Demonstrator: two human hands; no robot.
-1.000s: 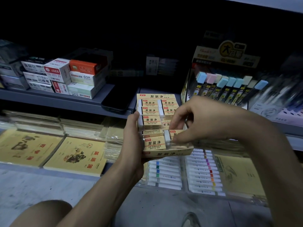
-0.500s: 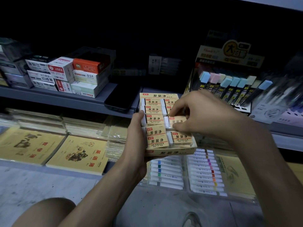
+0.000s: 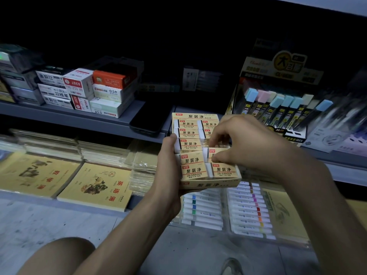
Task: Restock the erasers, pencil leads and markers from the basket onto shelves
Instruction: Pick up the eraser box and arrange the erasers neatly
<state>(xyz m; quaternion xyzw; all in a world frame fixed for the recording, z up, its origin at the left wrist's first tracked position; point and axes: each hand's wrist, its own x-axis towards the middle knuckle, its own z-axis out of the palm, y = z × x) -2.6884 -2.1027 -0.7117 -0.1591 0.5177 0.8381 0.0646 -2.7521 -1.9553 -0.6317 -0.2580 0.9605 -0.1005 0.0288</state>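
Upper left of frame: stacked stationery cartons on the grey shelf, white, red and orange, printing partly legible ("0.5", "S207"); those at the far left edge blurred and cut off.
Lower left: two yellow exercise books lying flat, with clear-wrapped stacks behind them, titles unreadable.
Centre, on the shelf edge: a dark flat object, possibly a phone, detail lost in shadow.
Centre: eraser box, open-topped yellow tray, resting in the left hand, grip wrapped round its left side and underside, thumb on the rim. Erasers in two columns, sleeves marked "2B-ERASER".
Right of centre: right hand, grip pinching an eraser in the right column; fingertips cover that eraser's label.
Below the box: rows of paint tubes in clear packs, partly hidden.
Upper right: display carton of pencil leads with pastel caps; items at the far right smeared beyond recognition.
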